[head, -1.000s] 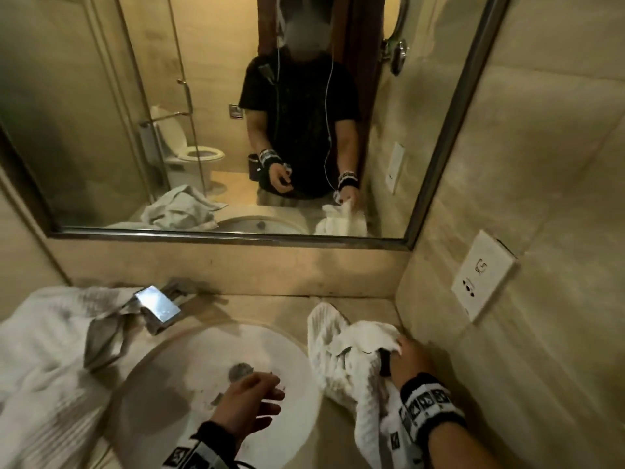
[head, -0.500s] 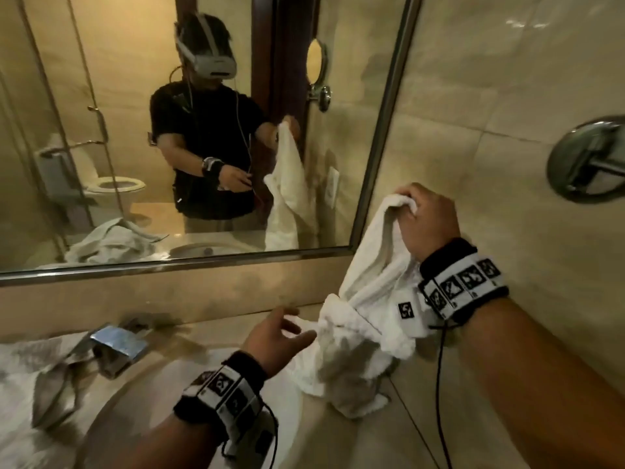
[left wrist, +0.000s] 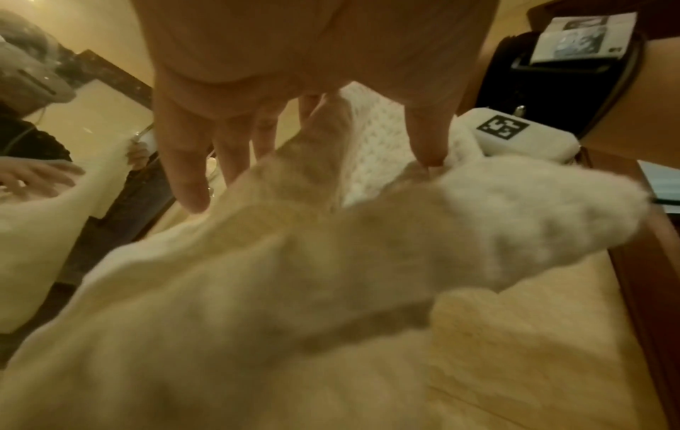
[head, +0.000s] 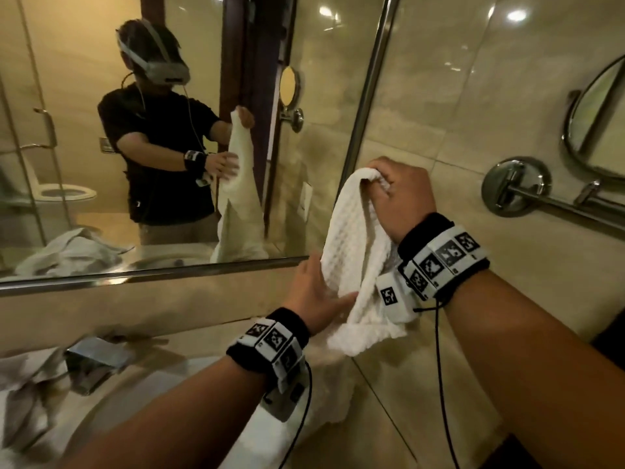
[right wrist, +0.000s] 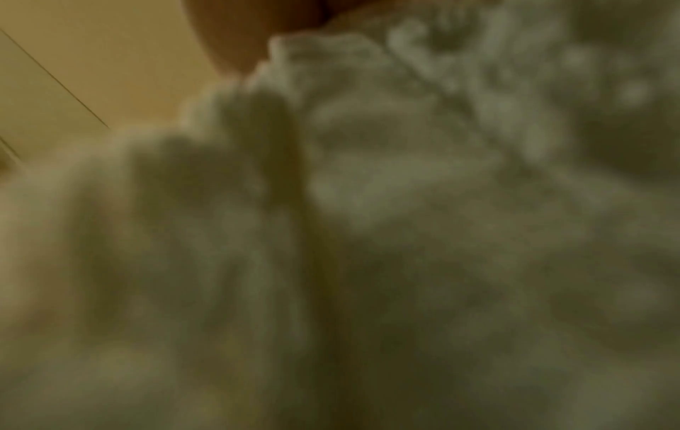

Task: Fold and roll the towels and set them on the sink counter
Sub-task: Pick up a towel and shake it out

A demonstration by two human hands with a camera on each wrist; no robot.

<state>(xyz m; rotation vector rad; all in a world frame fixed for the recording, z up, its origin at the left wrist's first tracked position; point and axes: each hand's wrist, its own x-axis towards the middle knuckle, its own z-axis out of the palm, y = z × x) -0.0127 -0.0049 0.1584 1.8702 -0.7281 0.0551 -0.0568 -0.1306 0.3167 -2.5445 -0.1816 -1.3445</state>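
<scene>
A white waffle-weave towel (head: 351, 245) hangs in front of the wall tiles, its lower end trailing onto the sink counter (head: 382, 394). My right hand (head: 402, 194) grips its top edge, fingers curled round the cloth. My left hand (head: 321, 286) lies flat against the towel's left side lower down, fingers straight. In the left wrist view the straight fingers (left wrist: 187, 174) and thumb spread over the blurred towel (left wrist: 331, 276). The right wrist view is filled by blurred towel (right wrist: 368, 232). A second crumpled towel (head: 23, 394) lies on the counter at the far left.
A chrome faucet (head: 91, 360) stands behind the white basin (head: 142, 421). The wall mirror (head: 169, 130) reflects the person and a toilet. On the right wall are a chrome bar (head: 554, 204) and a round mirror (head: 602, 123).
My right hand has lifted the towel off the counter to chest height. My left hand rose from over the basin and now touches the towel's side. The head view tilted upward.
</scene>
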